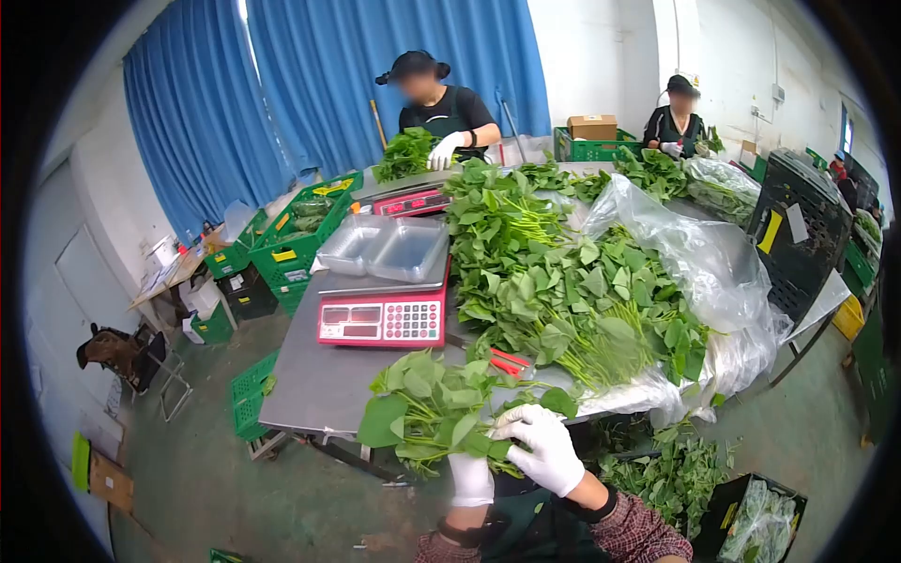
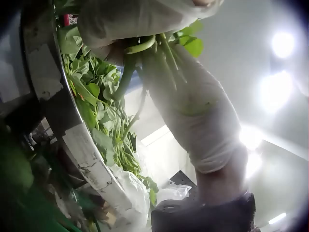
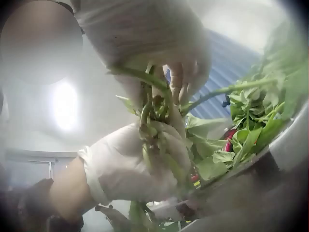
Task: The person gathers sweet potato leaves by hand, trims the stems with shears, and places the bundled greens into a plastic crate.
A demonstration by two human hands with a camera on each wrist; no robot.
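A bunch of leafy green stems (image 1: 427,399) is held up at the front edge of the table, its broad leaves fanning left. Beneath it, my white-gloved left hand (image 1: 472,480) grips the stems. My gloved right hand (image 1: 544,448) lies over the bunch from the right, its fingers bent at the stems. In the right wrist view, stem ends (image 3: 152,113) run between the right hand above and the left hand (image 3: 130,164) below. Cut stem ends (image 2: 145,46) also show between both gloves in the left wrist view. Leaves partly hide the left fingers.
A red scale (image 1: 380,319) bearing clear plastic trays (image 1: 408,249) stands ahead. Right of it lies a large heap of greens (image 1: 563,281) on plastic film (image 1: 713,272). Red-handled scissors (image 1: 510,362) lie near the front edge. Two people work across the table; green crates (image 1: 305,230) stand left.
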